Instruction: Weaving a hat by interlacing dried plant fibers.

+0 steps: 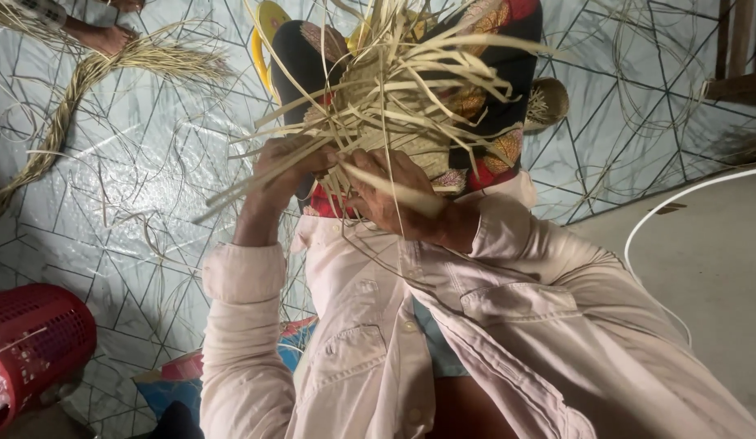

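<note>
Half-woven straw basket [410, 122] gripped by both hands — left hand [284, 171] closed on strips, right hand [390, 195] clasping its base, red plastic basket [36, 333] well below-left.

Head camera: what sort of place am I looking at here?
Likely a home floor used for hand weaving. Both hands, left hand and right hand, grip a half-woven piece of straw strips over a tiled floor; a loose straw bundle and a red plastic basket lie nearby.

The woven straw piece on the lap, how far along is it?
Done: a tightly woven patch shows at the middle of the woven straw piece. In hand: the left hand and right hand both grip loose strips at its near edge. Left: many long strips fan out unwoven, and a straw bundle lies on the floor.
</note>
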